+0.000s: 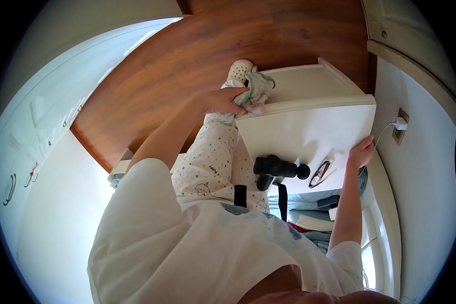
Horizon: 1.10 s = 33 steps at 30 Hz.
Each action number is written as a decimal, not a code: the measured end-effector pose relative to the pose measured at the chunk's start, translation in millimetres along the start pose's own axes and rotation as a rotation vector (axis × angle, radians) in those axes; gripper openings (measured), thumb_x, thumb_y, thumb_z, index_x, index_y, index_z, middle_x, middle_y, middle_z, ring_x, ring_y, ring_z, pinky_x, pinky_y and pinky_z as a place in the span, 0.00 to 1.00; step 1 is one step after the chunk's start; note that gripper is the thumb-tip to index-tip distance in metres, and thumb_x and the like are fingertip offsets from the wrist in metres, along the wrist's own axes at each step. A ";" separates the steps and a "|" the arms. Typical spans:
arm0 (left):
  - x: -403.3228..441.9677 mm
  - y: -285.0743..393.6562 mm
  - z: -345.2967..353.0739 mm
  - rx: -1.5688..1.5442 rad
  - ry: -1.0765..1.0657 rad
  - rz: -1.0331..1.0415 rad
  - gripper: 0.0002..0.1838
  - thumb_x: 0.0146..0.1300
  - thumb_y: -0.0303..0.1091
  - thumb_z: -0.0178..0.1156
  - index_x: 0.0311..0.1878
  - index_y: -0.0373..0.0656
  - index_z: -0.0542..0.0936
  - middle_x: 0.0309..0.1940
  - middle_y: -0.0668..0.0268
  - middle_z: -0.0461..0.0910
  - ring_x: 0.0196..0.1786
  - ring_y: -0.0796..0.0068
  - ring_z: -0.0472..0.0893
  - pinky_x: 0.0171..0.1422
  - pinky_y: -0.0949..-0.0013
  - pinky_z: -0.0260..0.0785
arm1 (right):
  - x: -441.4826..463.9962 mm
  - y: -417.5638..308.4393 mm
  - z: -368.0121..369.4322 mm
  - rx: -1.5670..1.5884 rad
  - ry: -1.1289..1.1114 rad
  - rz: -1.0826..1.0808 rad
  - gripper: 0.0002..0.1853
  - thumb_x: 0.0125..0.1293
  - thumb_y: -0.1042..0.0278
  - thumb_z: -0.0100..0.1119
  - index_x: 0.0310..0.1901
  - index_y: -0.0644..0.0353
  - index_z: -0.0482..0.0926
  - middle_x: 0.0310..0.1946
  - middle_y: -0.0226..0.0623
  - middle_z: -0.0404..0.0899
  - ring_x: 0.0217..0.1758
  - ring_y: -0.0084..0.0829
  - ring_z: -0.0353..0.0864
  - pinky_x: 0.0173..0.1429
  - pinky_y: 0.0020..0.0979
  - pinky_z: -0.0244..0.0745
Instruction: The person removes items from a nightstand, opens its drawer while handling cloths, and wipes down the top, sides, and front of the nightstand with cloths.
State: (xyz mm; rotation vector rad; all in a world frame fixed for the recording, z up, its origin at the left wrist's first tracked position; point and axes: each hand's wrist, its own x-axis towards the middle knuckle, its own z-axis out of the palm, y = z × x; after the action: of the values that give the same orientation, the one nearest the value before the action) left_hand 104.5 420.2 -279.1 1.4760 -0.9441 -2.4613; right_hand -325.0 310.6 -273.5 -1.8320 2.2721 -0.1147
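Observation:
A crumpled white cloth with green edging (259, 88) is gripped in my left hand (224, 100), at the far left corner of a white bedside cabinet (304, 129). My fingers press the cloth against the cabinet's edge. My right hand (360, 152) is closed around the right edge of the cabinet top, thumb and fingertips partly hidden. On the top lie a black massage gun (276, 166) and, to its right, a pair of dark-framed glasses (319, 174). Both are nearer my body than the cloth.
Brown wooden floor (299, 30) extends beyond the cabinet. A foot in a cream clog (239, 70) stands close to its left side. At the right, a white charger (400, 123) with a cable sits in a wall socket. White cabinet doors (40, 116) line the left.

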 end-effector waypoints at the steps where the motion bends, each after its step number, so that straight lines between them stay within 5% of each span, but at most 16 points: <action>1: -3.1 2.6 0.7 -0.002 -0.003 -0.002 0.41 0.51 0.38 0.65 0.67 0.40 0.58 0.60 0.59 0.67 0.62 0.69 0.65 0.65 0.70 0.56 | -0.3 2.5 0.7 -0.009 0.002 -0.014 0.30 0.68 0.44 0.35 0.36 0.67 0.78 0.31 0.56 0.78 0.34 0.56 0.76 0.36 0.49 0.70; 7: 10.6 0.4 8.7 0.062 0.140 0.021 0.33 0.52 0.36 0.64 0.62 0.43 0.65 0.55 0.59 0.72 0.58 0.68 0.70 0.62 0.67 0.61 | -0.1 10.9 3.4 -0.023 0.014 -0.022 0.30 0.68 0.44 0.35 0.36 0.67 0.79 0.30 0.56 0.78 0.34 0.56 0.76 0.35 0.49 0.69; 12: 48.7 45.1 21.3 0.251 0.211 0.234 0.35 0.47 0.38 0.65 0.59 0.38 0.65 0.52 0.49 0.72 0.57 0.57 0.70 0.61 0.65 0.61 | 1.6 11.8 7.2 -0.009 -0.002 0.001 0.30 0.68 0.45 0.35 0.38 0.66 0.79 0.31 0.56 0.78 0.35 0.55 0.77 0.35 0.48 0.70; 18: 23.1 26.2 -1.5 0.500 0.062 0.216 0.35 0.50 0.37 0.64 0.61 0.40 0.65 0.54 0.53 0.72 0.59 0.59 0.70 0.62 0.66 0.60 | -0.1 11.0 5.0 -0.027 0.018 -0.004 0.30 0.68 0.45 0.33 0.36 0.65 0.78 0.31 0.54 0.78 0.33 0.54 0.77 0.34 0.47 0.71; 24: -2.7 4.6 -5.6 0.303 0.038 0.014 0.33 0.49 0.38 0.66 0.59 0.43 0.68 0.52 0.55 0.74 0.57 0.60 0.71 0.60 0.65 0.62 | 0.3 7.5 4.3 0.020 0.046 -0.020 0.30 0.68 0.44 0.36 0.37 0.65 0.80 0.31 0.54 0.78 0.34 0.53 0.78 0.35 0.47 0.71; 33: 51.0 42.0 17.1 0.282 0.196 0.225 0.32 0.47 0.40 0.65 0.56 0.39 0.70 0.52 0.53 0.73 0.56 0.61 0.72 0.59 0.66 0.63 | 2.1 3.5 3.3 -0.029 0.019 0.009 0.29 0.68 0.46 0.34 0.37 0.66 0.79 0.31 0.52 0.79 0.34 0.52 0.78 0.34 0.45 0.71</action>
State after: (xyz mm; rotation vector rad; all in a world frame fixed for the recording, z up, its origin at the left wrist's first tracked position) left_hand 55.2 373.9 -288.2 1.5563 -1.3740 -2.0495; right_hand -328.1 309.5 -277.6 -1.8428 2.3060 -0.0984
